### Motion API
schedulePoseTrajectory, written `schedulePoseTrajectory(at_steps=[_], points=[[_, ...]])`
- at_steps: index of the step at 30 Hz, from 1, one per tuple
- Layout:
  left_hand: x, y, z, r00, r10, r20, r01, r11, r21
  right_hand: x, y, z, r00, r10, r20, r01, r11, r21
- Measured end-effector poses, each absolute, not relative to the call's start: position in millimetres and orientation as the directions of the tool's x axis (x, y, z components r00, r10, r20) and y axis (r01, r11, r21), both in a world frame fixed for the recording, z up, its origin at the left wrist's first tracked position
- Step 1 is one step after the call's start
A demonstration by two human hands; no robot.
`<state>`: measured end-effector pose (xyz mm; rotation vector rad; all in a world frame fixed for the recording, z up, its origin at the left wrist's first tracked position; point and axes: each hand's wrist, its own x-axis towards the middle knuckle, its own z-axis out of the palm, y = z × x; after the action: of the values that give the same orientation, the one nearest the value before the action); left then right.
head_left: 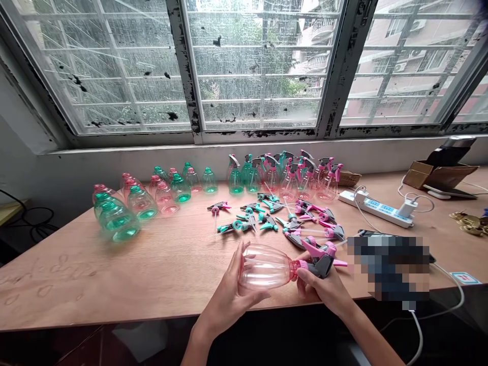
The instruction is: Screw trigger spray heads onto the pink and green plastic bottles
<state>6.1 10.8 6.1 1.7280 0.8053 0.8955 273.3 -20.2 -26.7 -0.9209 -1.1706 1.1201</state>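
Note:
A clear pink spray bottle [266, 266] lies sideways in the air above the table's front edge. My left hand [231, 293] cups its base, with fingers behind and thumb below. At the neck, my right hand [321, 285] grips the pink collar of the grey and pink trigger head [323, 258], which sits on the bottle's mouth. Whether the collar is fully screwed down I cannot tell. Just beyond the hands lie several loose trigger heads [268, 222], pink or green with dark grey, their thin tubes pointing various ways.
Headless green and pink bottles [142, 203] stand at the left. Bottles with trigger heads [290, 182] stand along the window wall. On the right are a white power strip [375, 208], a blurred-out device [392, 264] with a cable, and a cardboard box [419, 175]. The wooden table [160, 284] ends close to me.

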Motion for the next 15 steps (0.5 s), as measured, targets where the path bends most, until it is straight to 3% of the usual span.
schedulePoseTrajectory(at_steps=[4, 11, 15], points=[[6.0, 14.1, -1.1, 0.502, 0.829, 0.248, 0.108, -0.345, 0.932, 273.6, -19.0, -30.4, 0.019, 0.979, 0.203, -0.241, 0.201, -0.949], [3.9, 9.7, 3.2, 0.504, 0.842, 0.194, 0.031, -0.242, 0.97, 276.3, -17.9, -35.0, 0.006, 0.987, 0.159, -0.218, 0.156, -0.963], [2.9, 7.8, 5.1, 0.494, 0.838, 0.234, 0.067, -0.305, 0.95, 275.5, -17.8, -33.2, 0.028, 0.985, 0.172, -0.245, 0.174, -0.954]])
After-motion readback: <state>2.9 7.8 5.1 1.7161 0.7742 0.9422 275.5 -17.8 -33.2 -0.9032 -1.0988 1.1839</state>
